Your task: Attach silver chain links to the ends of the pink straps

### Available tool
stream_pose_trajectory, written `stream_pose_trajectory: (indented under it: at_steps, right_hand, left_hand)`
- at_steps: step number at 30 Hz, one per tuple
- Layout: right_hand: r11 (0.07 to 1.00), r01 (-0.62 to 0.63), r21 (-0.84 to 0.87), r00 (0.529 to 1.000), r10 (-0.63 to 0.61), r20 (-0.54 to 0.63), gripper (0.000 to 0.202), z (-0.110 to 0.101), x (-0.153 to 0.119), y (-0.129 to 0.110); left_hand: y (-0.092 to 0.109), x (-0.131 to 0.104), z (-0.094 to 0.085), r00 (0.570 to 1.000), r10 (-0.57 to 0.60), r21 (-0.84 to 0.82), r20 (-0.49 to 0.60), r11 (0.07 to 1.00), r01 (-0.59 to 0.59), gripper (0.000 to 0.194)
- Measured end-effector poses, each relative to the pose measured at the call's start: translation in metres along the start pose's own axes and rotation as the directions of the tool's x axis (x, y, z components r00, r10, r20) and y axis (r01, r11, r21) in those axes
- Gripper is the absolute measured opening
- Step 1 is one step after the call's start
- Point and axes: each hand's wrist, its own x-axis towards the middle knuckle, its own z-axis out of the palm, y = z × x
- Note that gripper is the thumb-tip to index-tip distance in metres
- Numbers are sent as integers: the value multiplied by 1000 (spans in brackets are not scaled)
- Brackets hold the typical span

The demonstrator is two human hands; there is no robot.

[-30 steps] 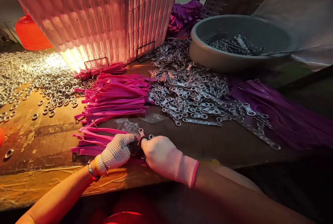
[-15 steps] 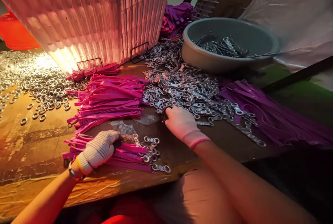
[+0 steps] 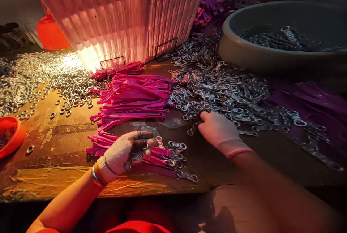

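Note:
My left hand [image 3: 124, 153], in a white dotted glove with dark-stained fingertips, is half turned up above a small row of pink straps [image 3: 159, 160]. Its fingers curl around metal rings [image 3: 127, 165], and the index finger points right. Shiny metal links [image 3: 177, 145] are attached to the right ends of some of these straps. My right hand [image 3: 218, 128], also gloved, has its fingers pinched at the near edge of a heap of metal links [image 3: 225, 92]. One link [image 3: 191, 130] hangs at its fingertips, which are partly hidden.
A bigger bundle of pink straps [image 3: 135, 95] lies behind my left hand. Loose rings [image 3: 78, 85] spread left. A ribbed translucent panel [image 3: 116, 20] stands at the back, lit beside a red lamp shade [image 3: 51, 32]. A large grey basin [image 3: 230, 45] and purple straps [image 3: 311, 99] are on the right.
My left hand has lifted off the straps and turned, showing rings in its fingers. My right hand stays by the link heap, now with a link at its fingertips. The view has shifted left.

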Motion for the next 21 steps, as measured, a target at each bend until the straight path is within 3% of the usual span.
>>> stream_pose_trajectory:
  at_steps: [2,4,7,10,12,15,17,21]
  right_hand:
    - [996,73,57,991,-66,-116,30,-2,-7,-3]
    - [951,205,231,968,-163,-189,32,0,-18,-10]
    - [715,465,521,885,-371,-281,45,8,-41,-28]
    - [506,598,622,795,-470,-383,46,13,-61,-45]
    - [450,589,671,793,-479,-376,39,13,-68,-52]
    - [383,488,785,840,-451,-302,38,11,-71,-55]
    - [309,396,865,876,-410,-255,37,8,-70,-55]
    - [173,254,952,903,-395,-170,33,1,-69,-54]
  left_hand:
    - [-5,0,-1,998,28,66,-52,997,-24,41]
    - [-9,4,-2,995,68,117,-69,991,-60,34]
    - [-11,13,-3,987,150,269,-54,954,-131,28]
    - [-7,19,3,988,148,404,-46,907,-117,36]
    - [-2,21,10,996,94,411,-6,908,-83,36]
    - [2,24,17,995,42,376,88,924,-72,35]
    - [4,27,18,991,32,359,133,930,-79,34]
    - [6,29,21,983,46,381,177,918,-111,37]
